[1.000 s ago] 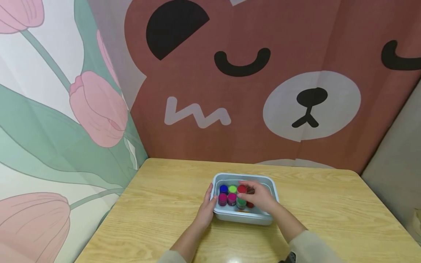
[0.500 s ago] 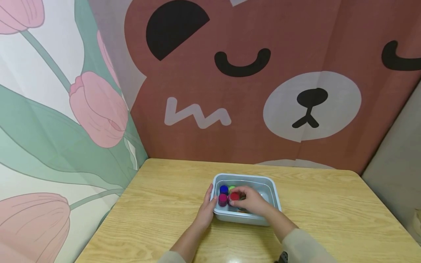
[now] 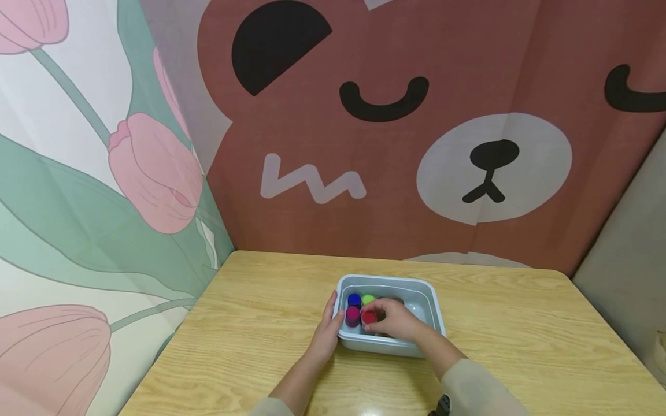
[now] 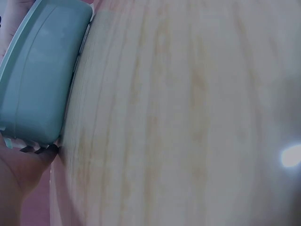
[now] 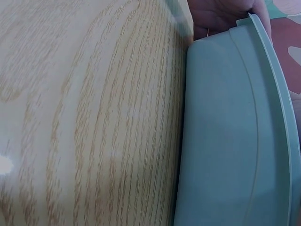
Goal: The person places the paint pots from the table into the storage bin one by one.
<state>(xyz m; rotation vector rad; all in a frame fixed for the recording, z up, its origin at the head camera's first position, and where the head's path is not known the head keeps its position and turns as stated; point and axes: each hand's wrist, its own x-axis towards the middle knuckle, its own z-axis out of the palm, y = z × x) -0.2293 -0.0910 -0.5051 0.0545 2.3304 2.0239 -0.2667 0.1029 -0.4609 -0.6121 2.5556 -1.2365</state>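
Observation:
A light blue-grey plastic tray [image 3: 384, 345] stands on the table. My left hand [image 3: 326, 334] holds its left side, fingers along the outer wall and thumb at the rim. Inside, my right hand [image 3: 396, 319] pinches a small red-capped jar [image 3: 369, 317] between thumb and fingers, near the front. Beside it on the left is a magenta-capped jar [image 3: 352, 315], with a blue-capped jar [image 3: 354, 300] behind. A lime-capped jar [image 3: 368, 299] stands at the back, just beyond my right fingertips. Other jars are mostly hidden under my right hand.
The wooden table [image 3: 281, 300] carries the tray near its middle. A bear-print cloth [image 3: 312, 231] hangs behind, and a tulip-print cloth [image 3: 93, 231] hangs at the left. In the right wrist view, the tray's side wall [image 5: 221, 132] fills the right part.
My right hand has moved the red-capped jar from the back row leftward and toward the front of the tray, covering a second magenta-capped jar. The left hand stays on the tray's side.

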